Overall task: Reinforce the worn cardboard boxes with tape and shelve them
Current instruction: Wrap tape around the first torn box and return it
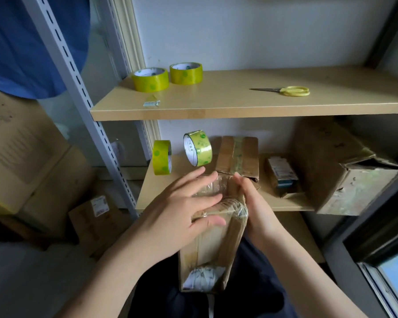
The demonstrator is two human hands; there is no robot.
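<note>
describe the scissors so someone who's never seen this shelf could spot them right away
Look at the upper wooden shelf, the one with two tape rolls lying flat at its left end. Toward its right end, alone on the bare board, lie the scissors: closed steel blades pointing left, yellow handles to the right. They are the only tool there, and long and thin, not round.

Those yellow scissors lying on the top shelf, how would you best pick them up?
Probably by the yellow handle loops. The scissors lie flat and closed on the upper shelf, blades pointing left, handles to the right, with bare shelf around them. Come from above on the right side and pinch the loops across their width, which keeps fingers away from the pointed tip. Both hands are on the box just now.
</note>
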